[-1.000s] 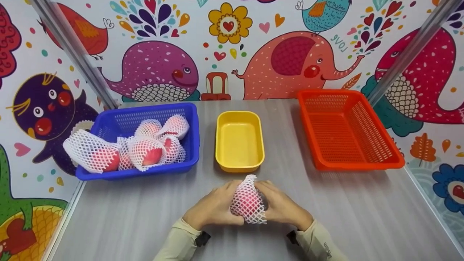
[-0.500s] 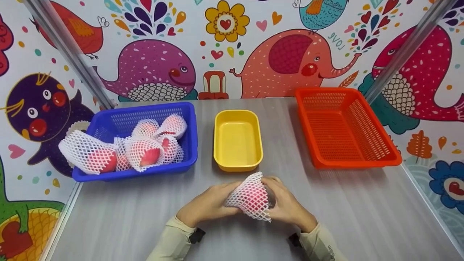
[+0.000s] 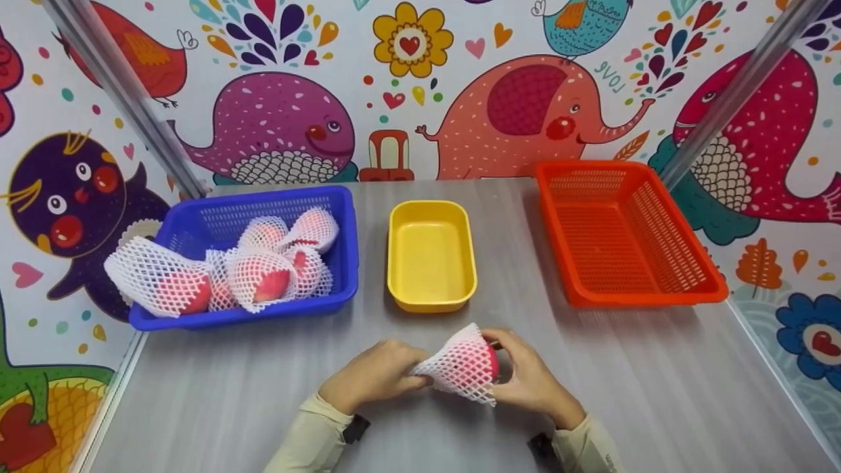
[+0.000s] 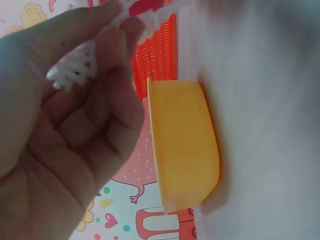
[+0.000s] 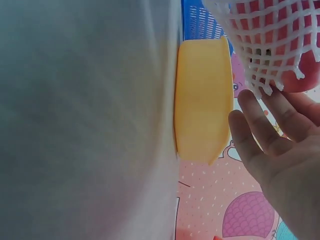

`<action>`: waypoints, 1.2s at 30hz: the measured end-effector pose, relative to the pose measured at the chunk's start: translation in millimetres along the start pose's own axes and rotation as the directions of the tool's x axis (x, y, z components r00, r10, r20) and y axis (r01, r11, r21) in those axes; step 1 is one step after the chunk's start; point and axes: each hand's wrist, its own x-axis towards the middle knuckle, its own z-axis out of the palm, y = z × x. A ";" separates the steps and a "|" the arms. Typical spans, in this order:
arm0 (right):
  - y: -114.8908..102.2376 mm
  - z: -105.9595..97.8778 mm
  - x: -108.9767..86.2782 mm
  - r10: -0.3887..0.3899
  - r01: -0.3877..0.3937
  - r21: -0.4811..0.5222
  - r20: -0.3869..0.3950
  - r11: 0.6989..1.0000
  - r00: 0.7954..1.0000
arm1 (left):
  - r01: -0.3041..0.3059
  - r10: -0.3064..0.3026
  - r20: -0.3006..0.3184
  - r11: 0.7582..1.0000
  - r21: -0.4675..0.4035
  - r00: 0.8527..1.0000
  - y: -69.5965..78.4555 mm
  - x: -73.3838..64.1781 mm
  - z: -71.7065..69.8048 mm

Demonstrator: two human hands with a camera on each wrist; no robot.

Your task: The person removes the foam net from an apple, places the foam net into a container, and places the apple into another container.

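Note:
A round red fruit (image 3: 493, 361) in a white foam net sleeve (image 3: 456, 364) is between my two hands, in front of the yellow tub. My left hand (image 3: 374, 378) pinches the narrow, gathered left end of the sleeve. My right hand (image 3: 529, 378) holds the fruit from the right, index finger at the top and thumb at the lower side, with a gap at the palm. In the right wrist view, the sleeve's ragged open edge (image 5: 265, 75) lies near several extended fingertips. The left wrist view shows finger and thumb together on the net; most of the fruit is hidden there.
A blue basket (image 3: 246, 318) at the left holds several netted red fruits (image 3: 269, 282). A yellow tub (image 3: 432, 263) stands in the middle with a bare bottom. The orange-red basket (image 3: 611, 249) at the right shows a bare slatted floor. Printed walls enclose the grey table (image 3: 230, 394).
My left fingers have closed from the sleeve's side onto its narrow end. My right hand has moved slightly right and loosened. More of the fruit's red right end shows.

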 end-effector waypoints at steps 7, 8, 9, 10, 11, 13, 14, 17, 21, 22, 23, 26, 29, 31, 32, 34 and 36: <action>0.4 -18.2 -10.2 0.163 -0.162 0.034 -0.058 0.986 0.985 | 0.047 -0.048 0.014 0.997 0.063 0.999 -3.9 -7.0 -2.2; 0.4 -21.3 -11.9 0.179 -0.177 0.033 -0.066 0.984 0.982 | 0.055 -0.056 0.010 0.996 0.070 0.998 -4.9 -7.9 -4.0; 0.5 -24.3 -13.6 0.192 -0.191 0.028 -0.073 0.981 0.979 | 0.063 -0.064 0.006 0.995 0.073 0.998 -6.0 -8.7 -6.3; 0.7 -27.0 -15.0 0.201 -0.200 0.023 -0.077 0.980 0.977 | 0.068 -0.068 0.000 0.995 0.076 0.998 -7.0 -8.9 -9.6; 0.8 -29.5 -16.4 0.209 -0.209 0.017 -0.079 0.978 0.975 | 0.071 -0.070 -0.008 0.994 0.081 0.997 -7.9 -8.6 -13.7; 1.2 -33.5 -19.0 0.224 -0.225 0.004 -0.080 0.974 0.971 | 0.078 -0.076 -0.030 0.992 0.102 0.997 -8.6 -5.7 -25.0; 1.6 -34.9 -20.2 0.233 -0.234 -0.001 -0.079 0.972 0.969 | 0.078 -0.072 -0.047 0.989 0.125 0.996 -8.9 -3.2 -31.6; 2.6 -36.9 -23.7 0.252 -0.253 -0.011 -0.077 0.967 0.965 | 0.091 -0.067 -0.109 0.968 0.234 0.992 -9.2 8.0 -54.4; 2.6 -36.1 -26.3 0.250 -0.252 -0.020 -0.069 0.968 0.966 | 0.160 -0.107 -0.171 0.930 0.331 0.979 -12.2 27.6 -82.1; 2.5 -36.2 -26.4 0.252 -0.254 -0.020 -0.066 0.967 0.965 | 0.187 -0.132 -0.178 0.922 0.339 0.975 -14.4 33.4 -86.5; 2.4 -36.3 -26.4 0.254 -0.255 -0.019 -0.063 0.967 0.965 | 0.216 -0.159 -0.186 0.914 0.343 0.970 -17.2 39.0 -89.3; 2.0 -36.1 -27.7 0.262 -0.263 -0.015 -0.047 0.965 0.964 | 0.313 -0.251 -0.207 0.874 0.372 0.946 -27.6 55.1 -88.9; 2.1 -35.6 -29.6 0.274 -0.275 -0.016 -0.036 0.961 0.961 | 0.358 -0.284 -0.232 0.839 0.409 0.930 -39.2 67.6 -78.6; 2.6 -35.2 -30.5 0.275 -0.276 -0.024 -0.033 0.961 0.961 | 0.362 -0.284 -0.239 0.833 0.418 0.929 -46.3 73.9 -70.2; 2.8 -35.2 -30.7 0.278 -0.279 -0.024 -0.032 0.960 0.960 | 0.360 -0.282 -0.238 0.833 0.419 0.929 -49.3 76.4 -66.3; 3.6 -35.1 -31.3 0.265 -0.266 -0.037 -0.034 0.963 0.964 | 0.359 -0.286 -0.230 0.835 0.417 0.930 -54.3 80.1 -59.6; 4.4 -35.4 -31.8 0.255 -0.257 -0.046 -0.037 0.965 0.966 | 0.371 -0.307 -0.214 0.832 0.412 0.927 -58.3 82.8 -54.5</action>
